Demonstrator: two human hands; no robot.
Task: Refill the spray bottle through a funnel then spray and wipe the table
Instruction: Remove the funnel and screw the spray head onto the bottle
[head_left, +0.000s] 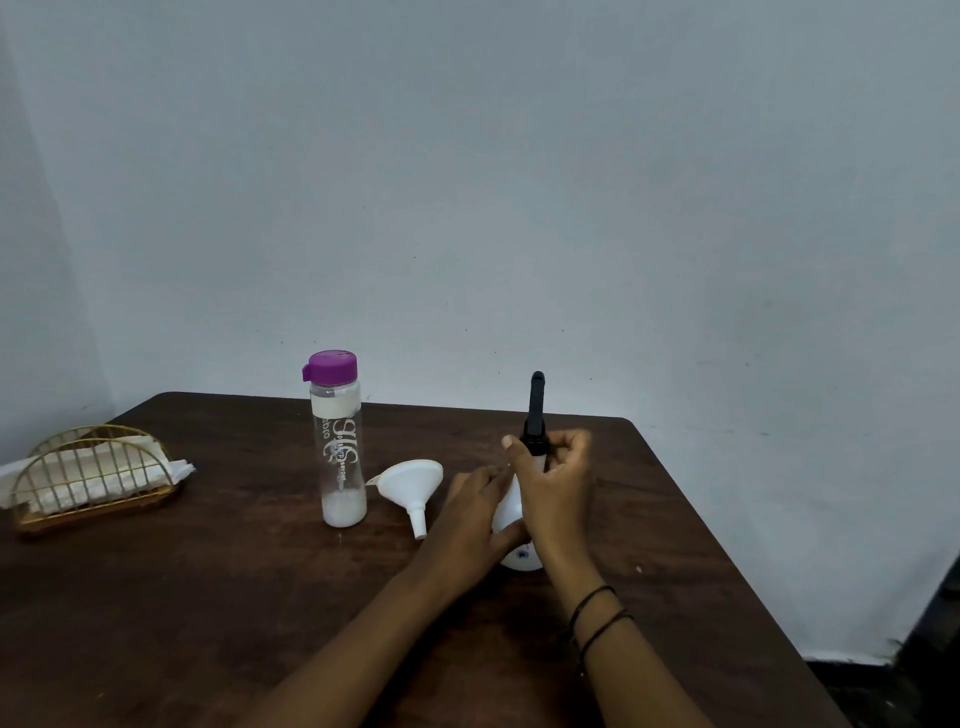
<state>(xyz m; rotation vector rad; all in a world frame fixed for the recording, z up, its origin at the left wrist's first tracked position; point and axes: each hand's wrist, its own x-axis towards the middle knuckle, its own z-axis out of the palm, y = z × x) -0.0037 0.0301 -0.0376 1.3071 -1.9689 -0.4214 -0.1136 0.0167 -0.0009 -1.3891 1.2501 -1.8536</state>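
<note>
A white spray bottle (510, 512) with a black spray head (535, 410) stands upright on the dark wooden table (260, 597), right of centre. My left hand (475, 512) wraps the bottle's white body from the left. My right hand (553, 486) grips the black collar at the bottle's neck. A white funnel (410, 486) lies on its side just left of my hands, spout toward me. Further left stands a clear bottle (337, 441) with a purple cap, closed, holding a little whitish liquid at the bottom.
A gold wire holder (93, 480) with white napkins sits at the table's far left. The table's right edge runs diagonally near my right arm, with a grey wall behind.
</note>
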